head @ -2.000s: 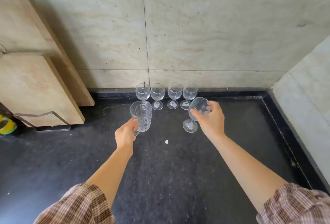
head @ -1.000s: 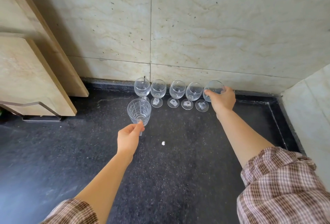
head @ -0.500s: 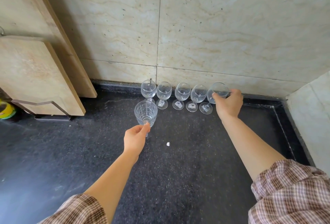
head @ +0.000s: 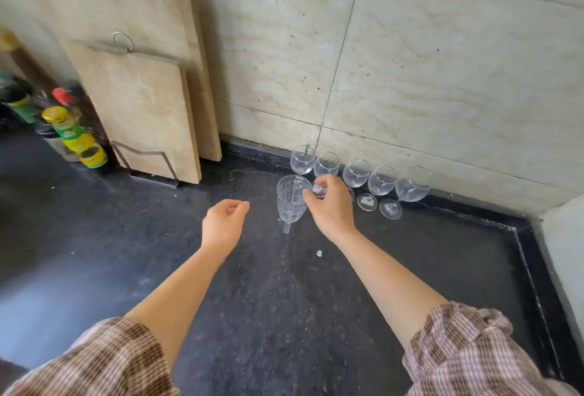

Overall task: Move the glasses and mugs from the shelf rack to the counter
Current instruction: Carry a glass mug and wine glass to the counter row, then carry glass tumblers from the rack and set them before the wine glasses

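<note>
Cut-glass mug upright on black speckled counter, mouth up, handle toward the near side. Right hand pinching its rim; left hand loose, empty, just left. Five wine glasses in a row behind, along beige tiled wall. Cutting boards far left.

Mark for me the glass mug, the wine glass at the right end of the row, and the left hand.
glass mug (head: pixel 290 198): head view, on its patterned side wall.
right-end wine glass (head: pixel 412 188): head view, on its bowl.
left hand (head: pixel 222 221): head view, on the middle of the hand.
</note>
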`<action>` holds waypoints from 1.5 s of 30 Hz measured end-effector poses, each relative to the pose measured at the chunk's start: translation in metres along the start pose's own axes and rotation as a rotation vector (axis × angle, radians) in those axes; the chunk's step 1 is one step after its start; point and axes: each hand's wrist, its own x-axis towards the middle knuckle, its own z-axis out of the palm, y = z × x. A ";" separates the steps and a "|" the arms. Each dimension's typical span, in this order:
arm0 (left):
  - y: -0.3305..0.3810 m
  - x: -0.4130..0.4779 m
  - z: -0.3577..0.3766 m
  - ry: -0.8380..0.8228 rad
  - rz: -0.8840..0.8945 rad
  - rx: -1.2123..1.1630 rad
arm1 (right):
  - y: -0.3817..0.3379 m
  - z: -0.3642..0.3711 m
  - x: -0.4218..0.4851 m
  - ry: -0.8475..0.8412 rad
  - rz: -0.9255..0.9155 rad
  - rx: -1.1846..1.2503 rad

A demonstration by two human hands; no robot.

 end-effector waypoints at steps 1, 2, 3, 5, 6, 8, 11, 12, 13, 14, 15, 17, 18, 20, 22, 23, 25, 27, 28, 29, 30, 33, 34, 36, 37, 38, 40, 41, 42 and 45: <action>-0.002 -0.001 -0.015 0.028 0.025 0.024 | -0.011 0.010 -0.005 -0.062 -0.026 -0.008; -0.005 -0.004 -0.032 0.055 0.045 0.043 | -0.022 0.020 -0.012 -0.126 -0.053 -0.015; -0.008 -0.009 -0.048 0.082 0.062 0.064 | -0.034 0.029 -0.020 -0.187 -0.085 -0.028; -0.017 -0.020 -0.082 0.139 0.088 0.115 | -0.058 0.048 -0.039 -0.300 -0.168 -0.088; -0.023 -0.027 -0.099 0.162 0.099 0.143 | -0.071 0.057 -0.050 -0.349 -0.211 -0.129; -0.037 -0.045 -0.134 0.198 0.135 0.231 | -0.097 0.073 -0.074 -0.429 -0.288 -0.195; -0.058 -0.078 -0.188 0.271 0.181 0.355 | -0.138 0.097 -0.114 -0.518 -0.401 -0.280; -0.065 -0.091 -0.208 0.303 0.194 0.384 | -0.151 0.105 -0.130 -0.540 -0.441 -0.307; -0.073 -0.106 -0.227 0.337 0.207 0.412 | -0.166 0.114 -0.146 -0.556 -0.485 -0.327; -0.082 -0.122 -0.247 0.371 0.217 0.441 | -0.180 0.123 -0.165 -0.569 -0.526 -0.343; -0.092 -0.139 -0.267 0.403 0.219 0.472 | -0.194 0.131 -0.185 -0.574 -0.569 -0.353; -0.116 -0.178 -0.306 0.461 0.191 0.528 | -0.223 0.148 -0.230 -0.583 -0.661 -0.366; -0.126 -0.194 -0.322 0.483 0.178 0.556 | -0.234 0.154 -0.249 -0.587 -0.701 -0.377; -0.151 -0.237 -0.361 0.538 0.156 0.608 | -0.260 0.170 -0.301 -0.595 -0.803 -0.410; -0.178 -0.279 -0.397 0.581 0.115 0.658 | -0.281 0.184 -0.355 -0.597 -0.909 -0.445; -0.195 -0.304 -0.415 0.602 0.079 0.680 | -0.291 0.193 -0.387 -0.603 -0.967 -0.463; -0.230 -0.350 -0.445 0.645 -0.002 0.710 | -0.308 0.207 -0.446 -0.637 -1.067 -0.486; -0.262 -0.395 -0.473 0.690 -0.082 0.721 | -0.327 0.222 -0.499 -0.674 -1.145 -0.491; -0.275 -0.416 -0.488 0.712 -0.119 0.730 | -0.337 0.229 -0.525 -0.684 -1.185 -0.492; -0.287 -0.437 -0.503 0.737 -0.158 0.742 | -0.349 0.236 -0.549 -0.690 -1.228 -0.490; -0.298 -0.456 -0.519 0.767 -0.199 0.750 | -0.361 0.242 -0.574 -0.701 -1.267 -0.484; -0.327 -0.510 -0.560 0.869 -0.300 0.761 | -0.394 0.259 -0.640 -0.735 -1.376 -0.454; -0.336 -0.526 -0.572 0.901 -0.327 0.763 | -0.405 0.264 -0.660 -0.736 -1.415 -0.444; -0.355 -0.555 -0.597 0.960 -0.368 0.742 | -0.426 0.276 -0.698 -0.735 -1.490 -0.415; -0.364 -0.568 -0.608 0.980 -0.384 0.726 | -0.436 0.282 -0.716 -0.749 -1.522 -0.401; -0.374 -0.580 -0.620 0.996 -0.401 0.708 | -0.447 0.289 -0.734 -0.770 -1.552 -0.388; -0.394 -0.603 -0.645 1.025 -0.454 0.704 | -0.467 0.304 -0.770 -0.804 -1.614 -0.370; -0.404 -0.614 -0.659 1.034 -0.489 0.733 | -0.478 0.313 -0.788 -0.813 -1.640 -0.361; -0.413 -0.624 -0.674 1.040 -0.524 0.765 | -0.488 0.322 -0.806 -0.820 -1.662 -0.349; -0.438 -0.650 -0.725 1.097 -0.598 0.751 | -0.521 0.354 -0.858 -0.838 -1.718 -0.323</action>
